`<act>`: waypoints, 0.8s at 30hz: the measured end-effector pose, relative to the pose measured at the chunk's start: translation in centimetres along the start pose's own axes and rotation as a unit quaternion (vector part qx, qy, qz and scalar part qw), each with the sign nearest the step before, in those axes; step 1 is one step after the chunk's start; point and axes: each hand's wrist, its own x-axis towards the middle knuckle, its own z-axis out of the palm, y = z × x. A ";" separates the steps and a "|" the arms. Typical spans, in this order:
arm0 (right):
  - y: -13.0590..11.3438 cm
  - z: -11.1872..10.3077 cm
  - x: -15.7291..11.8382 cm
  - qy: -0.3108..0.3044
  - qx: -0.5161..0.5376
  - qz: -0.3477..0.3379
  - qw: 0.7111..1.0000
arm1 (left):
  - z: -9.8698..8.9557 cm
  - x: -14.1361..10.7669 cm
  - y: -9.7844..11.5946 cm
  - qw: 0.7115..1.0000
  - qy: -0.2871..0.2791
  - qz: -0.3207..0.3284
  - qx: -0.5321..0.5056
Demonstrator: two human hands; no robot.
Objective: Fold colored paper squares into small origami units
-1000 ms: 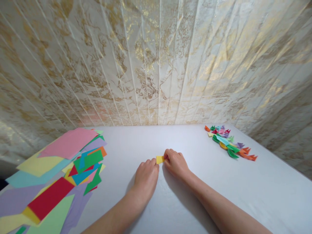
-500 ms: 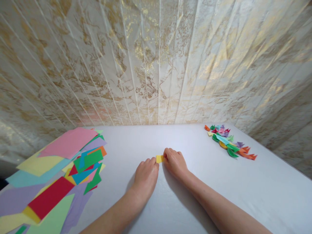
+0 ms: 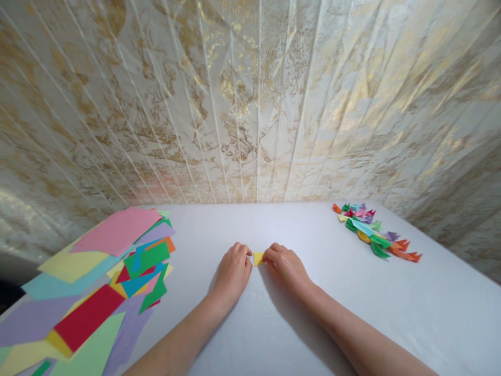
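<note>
A small piece of folded yellow paper [image 3: 258, 258] lies at the middle of the white table. My right hand [image 3: 285, 263] pinches its right end between thumb and fingers, which cover that part of it. Just left of the paper rests my left hand [image 3: 235, 267], with its fingers bent and the thumb slightly apart from the index finger. A narrow gap shows between those fingertips and the paper's left edge, and this hand holds nothing.
Coloured paper sheets and strips, with a pink sheet [image 3: 117, 230] and a red one [image 3: 89, 317], overlap along the left of the table [image 3: 242, 334]. Several small folded paper shapes [image 3: 362, 228] lie at the back right. A gold-patterned curtain [image 3: 242, 104] hangs behind.
My left hand has let go of the yellow paper's left edge and drawn slightly left. My right hand still grips the other end. The view has shifted a little.
</note>
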 end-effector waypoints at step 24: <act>0.3 -0.8 0.0 -0.033 0.051 -0.052 0.997 | 1.6 0.4 -0.9 0.990 0.009 0.080 -0.119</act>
